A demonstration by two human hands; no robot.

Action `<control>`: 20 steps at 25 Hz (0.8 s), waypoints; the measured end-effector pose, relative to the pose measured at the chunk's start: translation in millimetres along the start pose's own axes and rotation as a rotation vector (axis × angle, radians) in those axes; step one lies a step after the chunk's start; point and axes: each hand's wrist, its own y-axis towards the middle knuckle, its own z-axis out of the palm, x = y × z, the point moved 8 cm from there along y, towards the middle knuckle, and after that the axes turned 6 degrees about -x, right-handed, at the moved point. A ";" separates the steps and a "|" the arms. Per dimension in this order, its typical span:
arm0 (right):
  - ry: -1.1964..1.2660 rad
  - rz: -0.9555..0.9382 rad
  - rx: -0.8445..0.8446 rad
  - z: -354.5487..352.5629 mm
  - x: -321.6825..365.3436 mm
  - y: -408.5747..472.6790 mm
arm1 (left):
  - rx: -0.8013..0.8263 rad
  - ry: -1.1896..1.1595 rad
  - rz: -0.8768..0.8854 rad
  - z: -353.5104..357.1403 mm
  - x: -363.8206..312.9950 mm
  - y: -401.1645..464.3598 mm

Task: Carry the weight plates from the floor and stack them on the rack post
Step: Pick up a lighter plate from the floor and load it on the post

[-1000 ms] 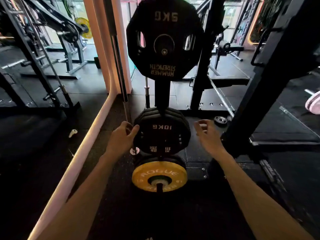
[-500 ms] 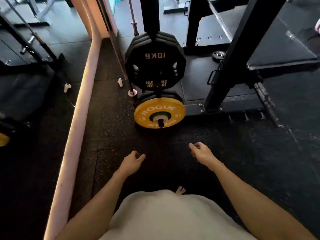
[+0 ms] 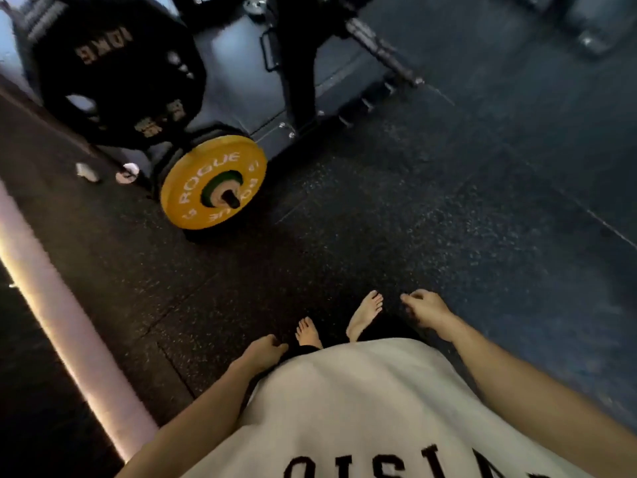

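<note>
A black 10 kg plate (image 3: 117, 74) hangs on the rack at the upper left. Below it a yellow Rogue plate (image 3: 213, 182) sits on a low rack post (image 3: 231, 199), with dark plates behind it. My left hand (image 3: 263, 350) hangs low beside my white shirt, fingers loosely curled, holding nothing. My right hand (image 3: 425, 310) is also down near my bare feet, fingers loosely curled and empty. Both hands are far from the plates. No loose plate on the floor shows near me.
A black rack upright (image 3: 296, 63) stands on a grey platform (image 3: 238, 81) behind the plates. A lit pale strip (image 3: 62, 326) runs along the floor at the left. Two small white objects (image 3: 103, 172) lie by the rack base. Dark rubber floor (image 3: 413, 201) spreads to the right.
My hands left the 10 kg plate on the rack and dropped to my sides. The view tilted down and turned right as I backed away from the rack.
</note>
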 end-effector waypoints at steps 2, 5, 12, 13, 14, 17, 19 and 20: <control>0.116 0.086 -0.059 -21.9 -44.7 -4.8 | -0.006 0.094 0.058 -5.9 -30.2 3.3; 0.253 0.225 -0.118 -54.6 -114.9 -7.2 | -0.015 0.218 0.158 -19.0 -94.4 12.5; 0.476 0.405 -0.183 -133.4 -261.6 -0.6 | -0.047 0.343 0.232 12.8 -291.5 34.2; 0.495 0.415 -0.190 -149.6 -276.5 0.7 | -0.058 0.365 0.255 24.3 -322.8 32.8; 0.514 0.421 -0.190 -165.3 -289.0 4.3 | -0.075 0.388 0.282 34.4 -352.4 32.8; 0.584 0.462 -0.164 -210.2 -317.8 20.2 | -0.136 0.415 0.333 55.8 -431.8 28.3; 0.613 0.483 -0.154 -236.6 -326.4 34.8 | -0.106 0.324 0.353 69.2 -476.8 26.9; 0.632 0.484 -0.144 -246.1 -329.1 44.1 | -0.087 0.281 0.356 75.0 -495.9 28.5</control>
